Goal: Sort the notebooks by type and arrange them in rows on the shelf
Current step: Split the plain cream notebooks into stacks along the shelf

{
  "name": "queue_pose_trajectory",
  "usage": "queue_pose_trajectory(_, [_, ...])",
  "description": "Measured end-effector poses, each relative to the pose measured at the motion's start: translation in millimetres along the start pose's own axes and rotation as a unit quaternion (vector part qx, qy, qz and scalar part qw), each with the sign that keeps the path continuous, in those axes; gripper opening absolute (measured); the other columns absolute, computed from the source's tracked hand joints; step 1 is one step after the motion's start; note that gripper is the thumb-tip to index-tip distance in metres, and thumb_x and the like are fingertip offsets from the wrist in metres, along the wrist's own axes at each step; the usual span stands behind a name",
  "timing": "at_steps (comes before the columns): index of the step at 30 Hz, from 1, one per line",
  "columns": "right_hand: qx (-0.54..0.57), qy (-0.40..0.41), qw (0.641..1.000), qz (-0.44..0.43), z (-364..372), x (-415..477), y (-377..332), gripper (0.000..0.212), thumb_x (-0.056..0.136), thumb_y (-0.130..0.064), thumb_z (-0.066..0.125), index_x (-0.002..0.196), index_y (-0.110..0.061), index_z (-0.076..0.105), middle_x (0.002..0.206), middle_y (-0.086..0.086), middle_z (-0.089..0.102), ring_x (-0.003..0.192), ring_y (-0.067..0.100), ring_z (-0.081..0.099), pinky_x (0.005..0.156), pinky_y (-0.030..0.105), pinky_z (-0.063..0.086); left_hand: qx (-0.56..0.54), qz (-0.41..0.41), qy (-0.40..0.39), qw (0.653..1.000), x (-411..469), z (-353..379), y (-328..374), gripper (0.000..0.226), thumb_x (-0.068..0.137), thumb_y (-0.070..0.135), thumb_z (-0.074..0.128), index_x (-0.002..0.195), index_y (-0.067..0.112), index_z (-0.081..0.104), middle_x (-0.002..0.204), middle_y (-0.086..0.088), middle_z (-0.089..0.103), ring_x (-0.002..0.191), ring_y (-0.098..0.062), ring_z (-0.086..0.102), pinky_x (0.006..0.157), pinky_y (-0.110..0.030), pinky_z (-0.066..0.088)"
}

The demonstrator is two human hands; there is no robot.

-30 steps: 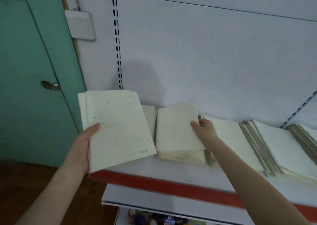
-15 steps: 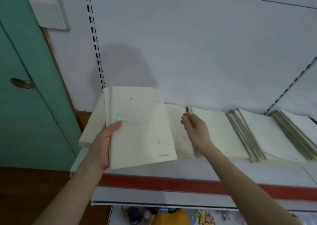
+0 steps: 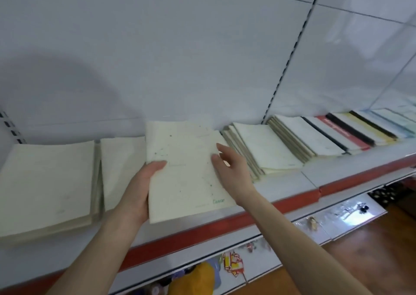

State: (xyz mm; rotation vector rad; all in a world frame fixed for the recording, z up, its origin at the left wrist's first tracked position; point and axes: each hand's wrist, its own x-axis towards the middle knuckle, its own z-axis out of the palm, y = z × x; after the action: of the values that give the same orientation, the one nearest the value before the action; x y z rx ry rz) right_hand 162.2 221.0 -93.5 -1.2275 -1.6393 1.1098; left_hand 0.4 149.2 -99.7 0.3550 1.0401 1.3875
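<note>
- Left hand is gripping a cream notebook by its 9 o'clock edge, thumb on the cover, and is holding it above the shelf at mid-frame.
- Right hand is lying loose-fingered against the notebook's 3 o'clock edge, grasping nothing. A second ago it was down on a shelf pile.
- The notebook is now sitting further toward 3 o'clock than before, past the flat piles at 9 o'clock and short of the fanned stack at 2 o'clock.
- Judgement: the pile-straightening is looking finished, and both hands are lining the notebook up for the slot among like-coloured piles.
- Dark-spined books are trailing off toward 2 o'clock, seemingly already in rows.
</note>
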Motion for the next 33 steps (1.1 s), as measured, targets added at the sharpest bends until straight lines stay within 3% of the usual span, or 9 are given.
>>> queue_pose_trajectory(4, [-0.006, 0.025, 0.999, -0.028, -43.5, 24.5, 8.6, 0.021, 0.092, -0.010, 0.050, 0.100, -0.025, 0.061, 0.084, -0.005, 0.063, 0.073, -0.001, 0.056, 0.066, 0.008, 0.043, 0.060, 0.062, 0.033, 0.996, 27.7, 48.2, -6.6, 0.022, 0.089, 0.012, 0.050, 0.110, 0.013, 0.058, 0.088, -0.009, 0.068, 0.069, -0.023, 0.066, 0.053, -0.031, 0.054])
queue_pose_trajectory(9, [-0.041, 0.046, 0.998, -0.014, -121.0, 67.3, 24.7, 0.015, 0.092, -0.011, 0.051, 0.101, -0.018, 0.061, 0.084, -0.011, 0.063, 0.068, -0.011, 0.058, 0.057, 0.001, 0.041, 0.103, 0.158, 0.108, 0.976, 80.0, 124.8, -30.1, 0.027, 0.087, 0.001, 0.053, 0.114, 0.007, 0.055, 0.087, -0.004, 0.062, 0.070, -0.017, 0.059, 0.055, -0.025, 0.049])
queue_pose_trajectory(13, [-0.097, 0.054, 0.994, 0.012, -175.4, 104.8, 40.0, 0.021, 0.091, -0.012, 0.052, 0.108, -0.017, 0.064, 0.094, 0.003, 0.067, 0.083, 0.013, 0.060, 0.075, 0.024, 0.048, 0.082, 0.173, 0.101, 0.976, 117.4, 171.7, -59.2, 0.020, 0.087, -0.007, 0.051, 0.096, 0.008, 0.060, 0.084, -0.003, 0.064, 0.076, -0.020, 0.061, 0.072, -0.032, 0.050])
queue_pose_trajectory(16, [-0.178, 0.024, 0.983, 0.028, -197.2, 130.3, 54.4, 0.022, 0.091, -0.013, 0.051, 0.109, -0.009, 0.063, 0.093, 0.007, 0.066, 0.079, 0.017, 0.056, 0.067, 0.024, 0.042, 0.136, 0.213, 0.107, 0.962, 139.2, 189.5, -78.5, 0.030, 0.085, -0.008, 0.051, 0.077, 0.019, 0.062, 0.080, 0.000, 0.065, 0.077, -0.018, 0.060, 0.074, -0.031, 0.047])
queue_pose_trajectory(21, [-0.310, -0.020, 0.950, 0.041, -199.9, 155.8, 85.8, 0.014, 0.089, -0.008, 0.045, 0.078, -0.002, 0.051, 0.074, 0.014, 0.053, 0.071, 0.026, 0.046, 0.057, 0.031, 0.032, 0.277, 0.270, 0.153, 0.910, 155.0, 194.9, -103.5, 0.028, 0.085, -0.002, 0.054, 0.104, 0.017, 0.063, 0.095, 0.004, 0.065, 0.087, -0.015, 0.062, 0.078, -0.028, 0.048])
queue_pose_trajectory(25, [-0.380, -0.057, 0.923, 0.027, -194.4, 160.4, 99.1, 0.022, 0.091, -0.010, 0.042, 0.076, 0.002, 0.052, 0.078, 0.017, 0.058, 0.073, 0.025, 0.052, 0.062, 0.034, 0.038, 0.374, 0.273, 0.188, 0.866, 160.7, 192.3, -105.2, 0.033, 0.087, 0.002, 0.055, 0.120, 0.005, 0.058, 0.120, 0.001, 0.059, 0.107, -0.014, 0.054, 0.084, -0.019, 0.038])
queue_pose_trajectory(28, [-0.394, -0.093, 0.914, 0.001, -190.8, 165.8, 85.0, 0.024, 0.093, -0.013, 0.045, 0.099, 0.002, 0.061, 0.103, 0.017, 0.062, 0.100, 0.031, 0.057, 0.079, 0.035, 0.042, 0.470, 0.289, 0.163, 0.818, 152.7, 188.0, -96.4, 0.039, 0.090, 0.010, 0.056, 0.129, 0.005, 0.052, 0.140, -0.007, 0.045, 0.130, -0.016, 0.041, 0.098, -0.011, 0.025])
queue_pose_trajectory(31, [-0.408, -0.110, 0.901, -0.096, -173.2, 176.8, 64.9, 0.035, 0.097, -0.021, 0.044, 0.126, -0.003, 0.053, 0.129, 0.012, 0.054, 0.122, 0.027, 0.046, 0.098, 0.030, 0.031, 0.596, 0.325, 0.109, 0.726, 128.9, 174.1, -85.6, 0.054, 0.093, 0.041, 0.046, 0.137, 0.011, 0.043, 0.149, -0.003, 0.033, 0.140, -0.012, 0.024, 0.108, -0.017, 0.017])
queue_pose_trajectory(33, [-0.411, -0.116, 0.890, -0.157, -150.8, 184.2, 52.7, 0.036, 0.098, -0.024, 0.042, 0.126, -0.003, 0.053, 0.130, 0.012, 0.054, 0.124, 0.027, 0.044, 0.101, 0.032, 0.031, 0.694, 0.304, 0.103, 0.645, 110.0, 157.0, -78.1, 0.079, 0.082, 0.063, 0.014, 0.143, 0.016, 0.033, 0.153, 0.000, 0.023, 0.143, -0.012, 0.013, 0.109, -0.019, 0.005])
